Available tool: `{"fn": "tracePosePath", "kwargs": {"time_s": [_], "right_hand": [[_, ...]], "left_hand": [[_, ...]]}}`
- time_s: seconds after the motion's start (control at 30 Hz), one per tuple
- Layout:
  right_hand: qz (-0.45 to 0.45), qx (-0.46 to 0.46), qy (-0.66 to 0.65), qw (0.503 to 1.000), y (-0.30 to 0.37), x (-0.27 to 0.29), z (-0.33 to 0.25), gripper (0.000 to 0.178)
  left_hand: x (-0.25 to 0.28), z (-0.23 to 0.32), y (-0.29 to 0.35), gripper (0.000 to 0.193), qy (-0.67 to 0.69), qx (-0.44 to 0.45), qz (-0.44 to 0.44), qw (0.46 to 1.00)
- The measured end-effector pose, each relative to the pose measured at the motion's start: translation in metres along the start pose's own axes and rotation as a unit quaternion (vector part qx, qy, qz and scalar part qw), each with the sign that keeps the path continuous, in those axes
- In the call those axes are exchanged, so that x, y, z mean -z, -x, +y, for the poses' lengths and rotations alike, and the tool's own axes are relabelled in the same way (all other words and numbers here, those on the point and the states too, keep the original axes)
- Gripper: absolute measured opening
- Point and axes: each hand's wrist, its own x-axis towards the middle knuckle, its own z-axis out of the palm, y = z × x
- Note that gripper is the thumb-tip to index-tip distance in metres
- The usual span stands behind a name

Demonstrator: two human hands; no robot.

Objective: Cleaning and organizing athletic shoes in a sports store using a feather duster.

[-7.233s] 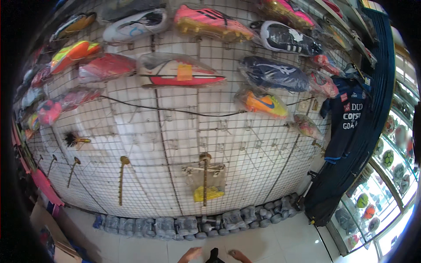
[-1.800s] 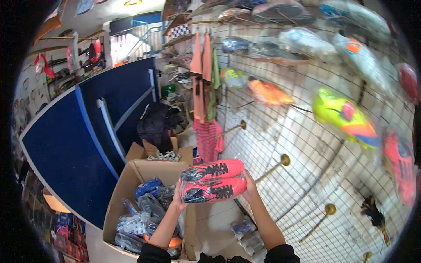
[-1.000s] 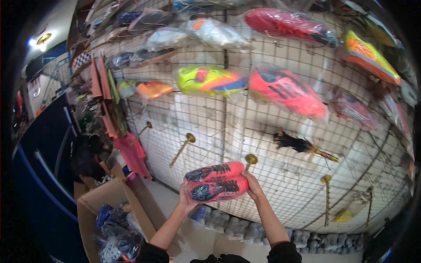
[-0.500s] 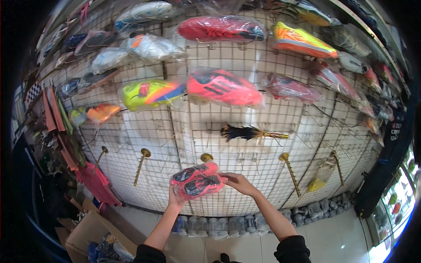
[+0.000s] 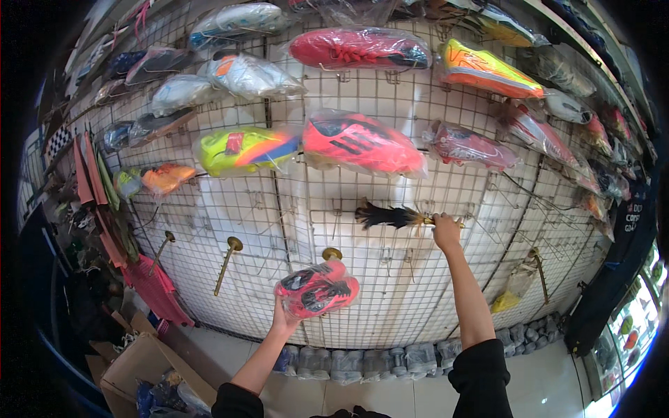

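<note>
A pair of pink-and-black sports shoes (image 5: 317,292) in a clear plastic bag is held up in front of the wire grid. My left hand (image 5: 283,317) grips the pair from its lower left side, the fingers mostly hidden behind it. Further up and to the right, my right hand (image 5: 447,233) closes round the handle of a feather duster (image 5: 387,216). The duster lies sideways against the grid, its dark feathers pointing left and the handle's tip just showing past my fingers.
Bagged shoes, among them a large pink one (image 5: 362,145) and a yellow-orange one (image 5: 491,68), hang in rows above. Brass-coloured rods (image 5: 225,267) jut from the grid lower down. Wrapped dumbbells (image 5: 348,364) line the floor by the wall. An opened cardboard box (image 5: 143,366) stands at lower left.
My right hand has left the bagged shoes, moved up and right, and taken hold of the duster's handle. The shoes stay in my left hand, nearly where they were.
</note>
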Motion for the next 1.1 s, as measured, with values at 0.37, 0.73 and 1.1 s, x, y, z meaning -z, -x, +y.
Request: {"fn": "tracePosePath", "kwargs": {"time_s": [0.37, 0.73, 1.1], "right_hand": [[0.204, 0.061, -0.287, 0.934, 0.171, -0.015, -0.087, 0.013], [0.033, 0.142, -0.252, 0.957, 0.181, -0.076, -0.164, 0.024], [-0.059, -0.059, -0.282, 0.956, 0.202, -0.088, -0.129, 0.029]], "left_hand": [[0.053, -0.015, -0.015, 0.047, -0.033, -0.051, 0.030, 0.998], [0.023, -0.006, 0.003, 0.066, 0.008, -0.001, 0.012, 1.000], [0.043, -0.017, -0.002, 0.070, -0.026, -0.023, -0.016, 0.999]]}}
